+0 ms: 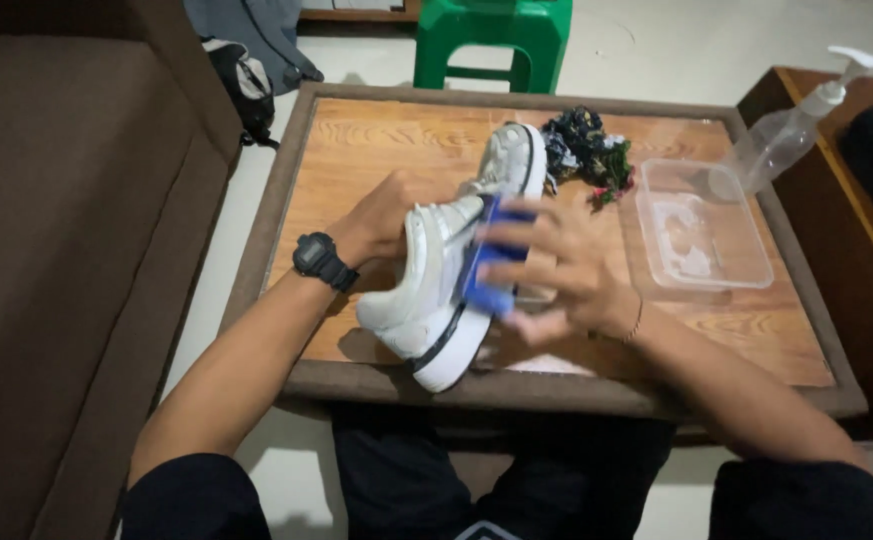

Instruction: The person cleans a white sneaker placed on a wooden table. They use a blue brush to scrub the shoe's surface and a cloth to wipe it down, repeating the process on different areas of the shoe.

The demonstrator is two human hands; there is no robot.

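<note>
On the wooden bench [376, 150], a white low-top sneaker [436, 280] is steadied by the left hand [381, 220]; the right hand [556, 270], fingers closed round a blue brush [486, 280], is best kept flat against the side.

Beyond our right fingertips we see a crumpled dark patterned cloth [586, 150], a clear rectangular plastic tub [701, 240] and a clear pump bottle [791, 130]; farther off, a green plastic stool [493, 40].
</note>
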